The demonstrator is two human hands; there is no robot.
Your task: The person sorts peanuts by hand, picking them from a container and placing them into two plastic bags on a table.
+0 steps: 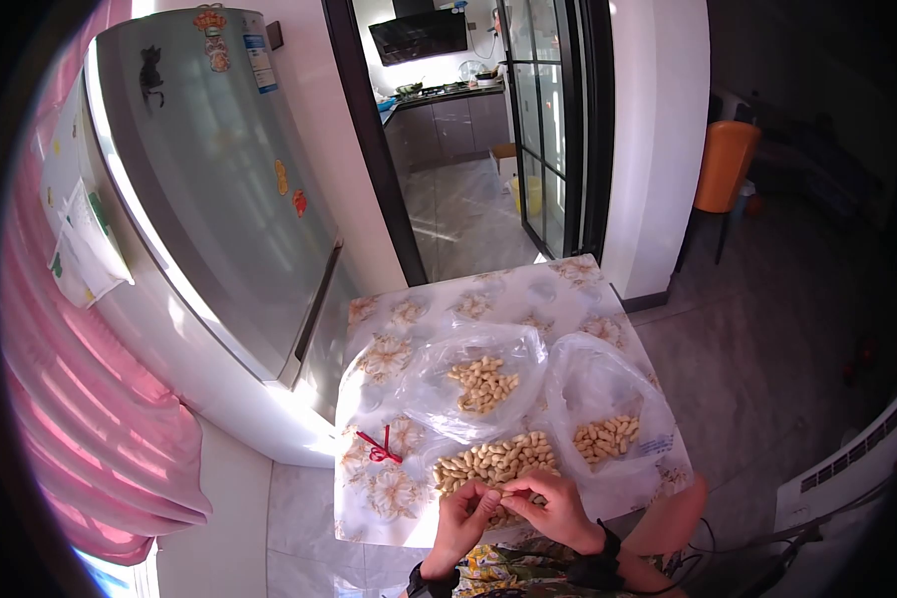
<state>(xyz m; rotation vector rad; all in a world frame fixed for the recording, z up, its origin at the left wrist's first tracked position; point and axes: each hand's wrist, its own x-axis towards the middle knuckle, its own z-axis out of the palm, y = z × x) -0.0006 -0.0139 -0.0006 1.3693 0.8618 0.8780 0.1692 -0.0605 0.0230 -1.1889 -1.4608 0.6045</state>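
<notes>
The peanut pile (493, 460) lies just beyond our two hands and runs partly beneath them, near the near edge of the table (361, 518). Its long axis goes roughly left to right, the right end angling slightly toward the far edge. Our left hand (465, 516) is at its near left part, and our right hand (556, 506) reaches over its near right part, so neither is clearly nearer to the pile as a whole. We pinch a small pale piece (505, 494), probably a peanut, between the fingertips of both hands, which almost meet; we cannot tell which way the piece points.

Straight past the pile sits an open clear bag (424, 384) with some peanuts (483, 385) inside. A second clear bag (608, 361), also holding peanuts (606, 439), lies nearer our right hand, toward the right edge. The red ribbon (380, 447) is near the left edge, apart from the pile. We have the widest room for moving sideways between our left hand and the near left corner; on the right, the second bag narrows it.
</notes>
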